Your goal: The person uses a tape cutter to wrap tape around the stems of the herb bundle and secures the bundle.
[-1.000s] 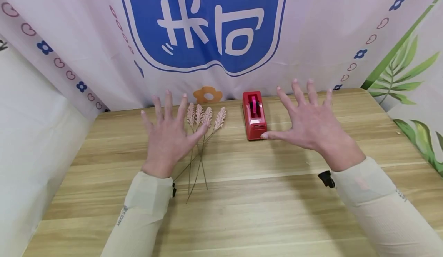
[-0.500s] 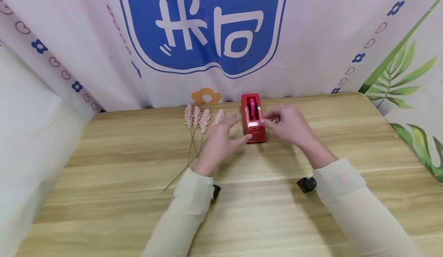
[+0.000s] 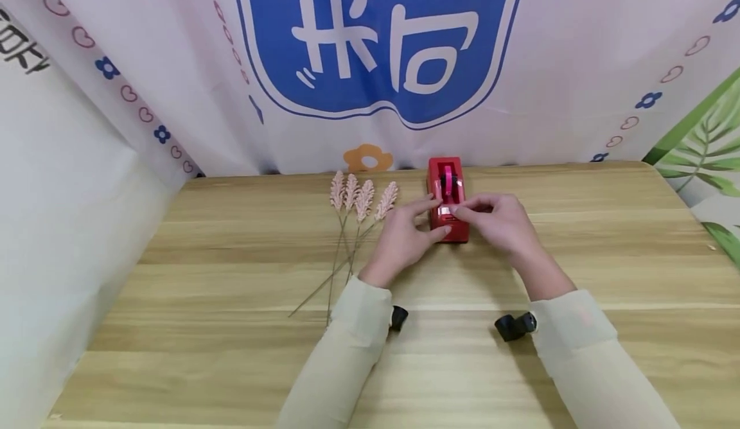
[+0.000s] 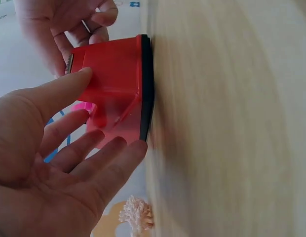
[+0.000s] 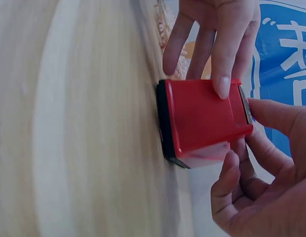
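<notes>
A red tape dispenser (image 3: 457,232) with a black base stands near the table's back edge, a pink tape roll (image 3: 448,182) inside it. My left hand (image 3: 403,239) holds it from the left, the thumb on its front face and the fingers along its side, as the left wrist view shows. At the dispenser's top, my right hand (image 3: 504,225) has thumb and index finger pinched together by the toothed cutter (image 5: 245,104), at the tape's end. The tape end itself is mostly hidden by the fingertips.
Several pink flower sprigs (image 3: 364,201) with thin crossing stems lie on the wooden table (image 3: 231,275), left of the left hand. Behind the table hangs a white curtain (image 3: 549,114) with a blue emblem.
Both hands, spread wide apart at first, have come inward to the dispenser. The left now holds its side and front; the right pinches at the cutter. The view has shifted slightly.
</notes>
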The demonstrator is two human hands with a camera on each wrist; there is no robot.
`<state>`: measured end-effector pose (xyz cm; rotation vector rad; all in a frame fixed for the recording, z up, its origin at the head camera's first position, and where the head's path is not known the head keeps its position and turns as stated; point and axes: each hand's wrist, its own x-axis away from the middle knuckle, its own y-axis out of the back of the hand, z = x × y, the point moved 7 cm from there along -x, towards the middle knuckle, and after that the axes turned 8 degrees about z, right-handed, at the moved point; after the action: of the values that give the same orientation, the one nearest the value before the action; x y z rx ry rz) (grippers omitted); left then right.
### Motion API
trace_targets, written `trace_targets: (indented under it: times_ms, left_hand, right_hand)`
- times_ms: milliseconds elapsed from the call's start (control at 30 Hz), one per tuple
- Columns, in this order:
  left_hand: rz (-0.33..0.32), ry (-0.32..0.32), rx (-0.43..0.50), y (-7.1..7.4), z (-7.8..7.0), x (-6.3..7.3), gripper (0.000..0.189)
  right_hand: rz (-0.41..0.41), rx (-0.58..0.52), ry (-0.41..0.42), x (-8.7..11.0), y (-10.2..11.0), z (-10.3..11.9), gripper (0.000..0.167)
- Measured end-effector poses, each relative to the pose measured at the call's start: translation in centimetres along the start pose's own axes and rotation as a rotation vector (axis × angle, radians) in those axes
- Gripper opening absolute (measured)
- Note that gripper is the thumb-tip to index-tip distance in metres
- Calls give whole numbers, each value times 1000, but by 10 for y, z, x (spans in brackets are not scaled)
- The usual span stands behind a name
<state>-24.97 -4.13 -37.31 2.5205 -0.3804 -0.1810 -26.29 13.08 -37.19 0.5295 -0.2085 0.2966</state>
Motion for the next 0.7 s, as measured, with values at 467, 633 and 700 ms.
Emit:
trace_targets:
  times_ms: [467, 633, 700]
  left_hand:
    - [-21, 249, 384, -3, 16, -5, 51]
    - [-14, 274, 412, -6, 17, -6, 50]
    - [-12, 277, 423, -7, 18, -7, 51]
  right_hand:
    - [-67, -176, -88, 2, -4, -8, 42]
    - [-76, -203, -79, 3, -4, -8, 40]
    - [-76, -220, -82, 4, -5, -8, 40]
